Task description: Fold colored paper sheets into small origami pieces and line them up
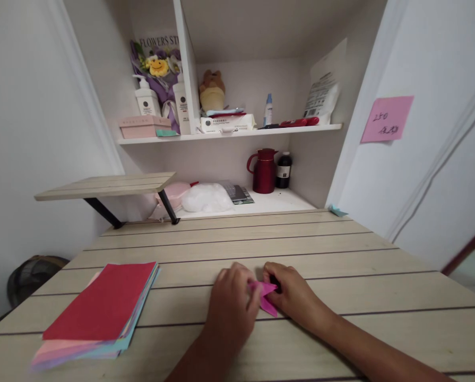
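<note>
A small piece of folded pink paper [267, 305] is between my two hands, low over the middle of the wooden table [173, 339]. My left hand [235, 300] grips its left side, thumb in front and fingers curled behind. On the other side my right hand [287, 289] pinches a pointed corner of it, with the fingers bent inward. Part of the paper is covered by my fingers. Off to the left lies a stack of coloured paper sheets [105, 302], a red one on top, with pink, purple and light blue edges sticking out below.
A small raised shelf [105, 184] on black legs stands at the table's back left. Behind the table, a white cabinet holds a red thermos jug [264, 172], a dark bottle [284, 171] and a white plastic bag [207, 198]. A light blue folded paper [337, 211] sits at the back right corner.
</note>
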`<state>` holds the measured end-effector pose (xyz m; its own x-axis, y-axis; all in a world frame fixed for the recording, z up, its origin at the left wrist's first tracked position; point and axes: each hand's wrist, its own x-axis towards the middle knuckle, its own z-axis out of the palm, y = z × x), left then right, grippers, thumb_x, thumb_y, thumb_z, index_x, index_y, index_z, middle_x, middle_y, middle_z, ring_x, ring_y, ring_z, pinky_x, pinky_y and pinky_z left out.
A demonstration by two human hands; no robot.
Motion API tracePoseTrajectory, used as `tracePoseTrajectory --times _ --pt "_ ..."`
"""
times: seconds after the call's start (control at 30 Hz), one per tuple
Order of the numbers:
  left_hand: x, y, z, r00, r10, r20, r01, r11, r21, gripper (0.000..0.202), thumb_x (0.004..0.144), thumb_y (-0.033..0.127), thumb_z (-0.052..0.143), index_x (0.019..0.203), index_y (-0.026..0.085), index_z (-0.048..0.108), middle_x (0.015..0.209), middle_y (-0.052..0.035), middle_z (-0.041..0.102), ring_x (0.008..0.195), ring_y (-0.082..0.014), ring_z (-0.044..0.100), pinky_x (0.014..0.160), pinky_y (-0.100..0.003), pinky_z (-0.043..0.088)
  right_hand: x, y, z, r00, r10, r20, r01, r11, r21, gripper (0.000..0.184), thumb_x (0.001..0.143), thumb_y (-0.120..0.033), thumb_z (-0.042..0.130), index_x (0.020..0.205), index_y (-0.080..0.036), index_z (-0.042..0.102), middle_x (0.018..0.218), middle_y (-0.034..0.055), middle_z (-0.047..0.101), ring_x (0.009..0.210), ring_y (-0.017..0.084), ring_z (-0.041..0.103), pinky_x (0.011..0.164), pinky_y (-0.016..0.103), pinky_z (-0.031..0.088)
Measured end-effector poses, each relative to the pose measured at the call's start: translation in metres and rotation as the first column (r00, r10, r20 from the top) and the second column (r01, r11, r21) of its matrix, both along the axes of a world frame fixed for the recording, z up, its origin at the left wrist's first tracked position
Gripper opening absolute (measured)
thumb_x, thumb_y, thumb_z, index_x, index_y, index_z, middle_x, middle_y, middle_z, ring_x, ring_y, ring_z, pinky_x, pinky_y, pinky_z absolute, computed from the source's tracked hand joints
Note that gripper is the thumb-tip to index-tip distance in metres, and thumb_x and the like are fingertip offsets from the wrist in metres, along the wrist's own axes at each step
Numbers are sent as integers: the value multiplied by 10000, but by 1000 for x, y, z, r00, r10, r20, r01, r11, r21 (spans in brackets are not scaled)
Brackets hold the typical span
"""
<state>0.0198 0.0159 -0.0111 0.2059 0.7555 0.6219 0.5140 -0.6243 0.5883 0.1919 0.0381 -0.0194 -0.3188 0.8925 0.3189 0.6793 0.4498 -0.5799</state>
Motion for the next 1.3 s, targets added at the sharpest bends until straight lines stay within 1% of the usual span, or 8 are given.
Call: tracePoseTrajectory --times 0.1,0.2,0.3,0.57,0.93,1.07,1.13,1.3 --pt "11 -8 -1 958 -59 -279 67 998 18 262 692 269 770 860 205 580 835 -57 610 739 -232 507 703 -343 349 -1 0 0 1000 -12 1 12 1000 -11 169 635 -66 528 688 -214 465 686 -29 589 686 166 527 666 267 310" --pt "17 -11 -3 890 25 -456 -27 1000 3 210 731 165 721 885 192 581 869 -60 616 774 -242 520 714 -351 371 -1 0 0 1000 -10 8 10 1000 0 186 624 -45 527 694 -210 478 697 -28 594 701 164 532 666 264 304" --pt "15 -10 -5 850 79 -520 -105 994 -21 163 794 61 590 887 193 567 872 -36 606 781 -219 526 719 -336 391 -1 0 0 1000 -2 11 1 1000 9 185 625 -45 541 696 -208 491 695 -31 592 690 157 529 657 260 299" --pt "3 -6 -4 774 14 -633 -63 997 -54 153 845 75 523 901 204 581 905 -19 608 828 -202 537 741 -324 406 5 -4 5 999 50 11 -50 999 5 227 634 -23 557 757 -213 556 756 -35 613 758 159 550 751 290 339" --pt "-27 6 19 790 -231 -568 79 957 -279 198 857 144 573 992 274 635 984 13 607 884 -169 536 813 -312 368 40 -3 26 944 327 36 -319 938 -134 308 709 -182 749 988 -302 696 1125 10 637 1055 220 582 968 387 379" --pt "-34 9 21 806 -257 -533 100 947 -305 198 863 191 583 1013 292 664 961 10 602 880 -167 540 810 -308 368 38 -4 28 936 352 5 -348 927 -138 117 833 -291 666 933 -302 725 1096 9 658 1084 208 578 976 373 382" --pt "-35 9 19 813 -270 -516 120 945 -305 181 877 228 579 1014 296 676 951 9 603 880 -163 546 808 -303 369 35 -4 26 936 351 -27 -351 929 -118 147 897 -300 583 892 -290 730 1021 6 678 1050 189 590 948 344 401" --pt "-34 11 13 819 -256 -514 106 947 -302 229 829 224 647 1041 305 671 963 11 602 882 -165 545 813 -301 372 29 -2 19 970 245 -3 -244 966 -83 143 822 -221 664 948 -282 695 1016 4 677 987 199 593 942 364 393"
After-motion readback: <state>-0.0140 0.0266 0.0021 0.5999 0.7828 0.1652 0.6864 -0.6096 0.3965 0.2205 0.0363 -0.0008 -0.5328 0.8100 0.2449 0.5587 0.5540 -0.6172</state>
